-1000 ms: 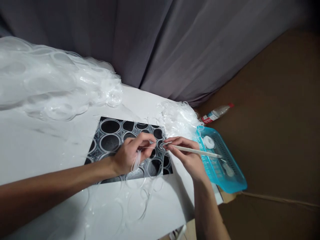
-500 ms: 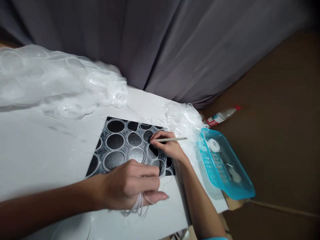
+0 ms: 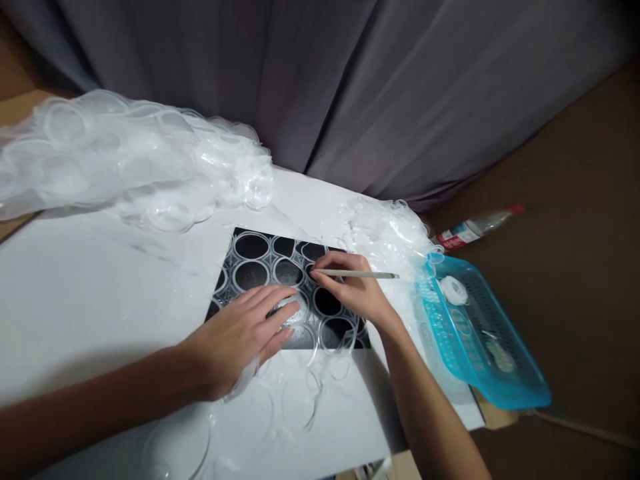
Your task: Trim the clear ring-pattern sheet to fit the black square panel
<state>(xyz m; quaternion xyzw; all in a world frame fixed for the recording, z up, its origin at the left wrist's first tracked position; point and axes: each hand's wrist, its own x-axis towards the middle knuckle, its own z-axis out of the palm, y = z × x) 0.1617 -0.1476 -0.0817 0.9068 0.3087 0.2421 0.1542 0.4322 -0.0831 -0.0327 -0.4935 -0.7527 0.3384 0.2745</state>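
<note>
Over black sheeting (image 3: 327, 303), near its edge, the right hand (image 3: 359, 291) holds a stick (image 3: 364, 274).

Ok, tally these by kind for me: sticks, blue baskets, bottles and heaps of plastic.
Slim pale stick: 1
Blue perforated plastic basket: 1
Clear plastic bottle with red cap: 1
Larger translucent plastic heap and smaller translucent plastic heap: 2
Total: 5

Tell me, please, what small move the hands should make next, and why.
Perhaps move the slim tool lightly over the ring-patterned black sheet: the right hand pinches it near one end, above the sheet, while the left hand lies across the sheet, fingers extended.
</note>
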